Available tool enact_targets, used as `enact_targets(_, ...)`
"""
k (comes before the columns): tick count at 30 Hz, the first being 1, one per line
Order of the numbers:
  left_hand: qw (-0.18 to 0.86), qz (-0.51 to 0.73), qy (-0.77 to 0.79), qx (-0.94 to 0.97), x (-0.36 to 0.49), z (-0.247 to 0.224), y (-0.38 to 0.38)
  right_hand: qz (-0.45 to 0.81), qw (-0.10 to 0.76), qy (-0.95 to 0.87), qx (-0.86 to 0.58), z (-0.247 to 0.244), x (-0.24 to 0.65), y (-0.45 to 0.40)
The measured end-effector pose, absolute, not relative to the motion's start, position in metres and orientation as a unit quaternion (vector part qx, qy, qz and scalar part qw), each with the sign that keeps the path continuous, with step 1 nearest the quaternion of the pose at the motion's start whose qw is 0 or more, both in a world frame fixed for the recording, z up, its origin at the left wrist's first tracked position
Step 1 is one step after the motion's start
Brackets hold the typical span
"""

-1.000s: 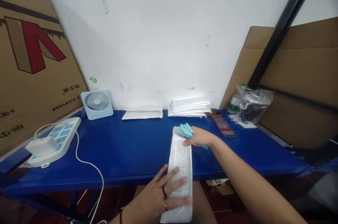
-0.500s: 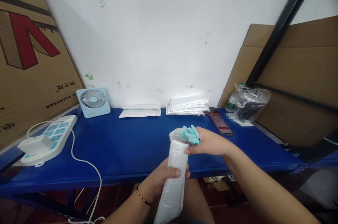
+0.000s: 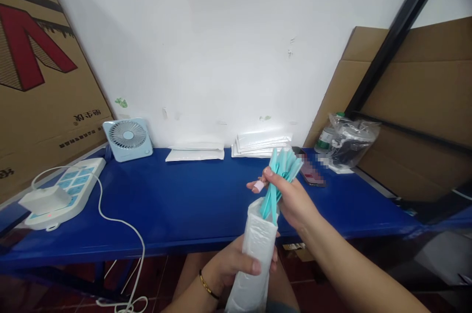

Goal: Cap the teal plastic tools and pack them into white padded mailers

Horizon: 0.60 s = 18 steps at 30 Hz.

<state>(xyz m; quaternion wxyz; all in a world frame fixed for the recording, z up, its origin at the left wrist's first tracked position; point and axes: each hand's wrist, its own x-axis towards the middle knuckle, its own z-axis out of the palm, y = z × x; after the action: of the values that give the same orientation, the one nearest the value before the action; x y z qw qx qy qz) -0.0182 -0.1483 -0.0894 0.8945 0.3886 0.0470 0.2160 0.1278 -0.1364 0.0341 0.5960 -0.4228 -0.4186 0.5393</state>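
My left hand (image 3: 241, 261) is wrapped around a long white padded bag (image 3: 258, 239), which it holds tilted with the mouth up, in front of the table edge. A bundle of thin turquoise plastic sticks (image 3: 283, 168) stands partly out of that mouth. Around the bundle, above the bag, closes my right hand (image 3: 291, 190), its thumb across the sticks. One finger wears a pale wrapping. The lower ends of the sticks are hidden inside the bag, so their kind cannot be made out.
On the blue table (image 3: 177, 195) are a small fan (image 3: 128, 139), a power strip (image 3: 70, 195) with a trailing white cable, flat white bags (image 3: 195, 151), a stack of white bags (image 3: 258, 144), a phone (image 3: 313, 175) and a bottle (image 3: 324, 140). Cardboard (image 3: 416, 81) stands at the right.
My right hand has risen with the turquoise sticks, and much more of their length now shows above the bag. The bag has shifted slightly right in view.
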Motion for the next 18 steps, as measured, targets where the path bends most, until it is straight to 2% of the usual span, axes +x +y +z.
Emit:
enact_targets(5, 0.884, 0.247, 0.056, 0.394, -0.017, -0.089, -0.147, 0.530, 0.517, -0.481, -0.470, 0.027, 0.127, -0.146)
enact_targets(10, 0.898, 0.256, 0.035, 0.356, -0.014, -0.091, -0.147, 0.597, 0.404, -0.568, -0.397, 0.033, 0.137, -0.148)
enact_targets(14, 0.912, 0.244, -0.001, 0.331, -0.013, -0.092, -0.149, 0.598, 0.381, -0.607, -0.361, 0.045, 0.146, -0.143)
enact_targets(18, 0.922, 0.231, -0.031, 0.310, -0.014, -0.093, -0.151, 0.547, 0.386, -0.629, -0.395, 0.050, 0.147, -0.138)
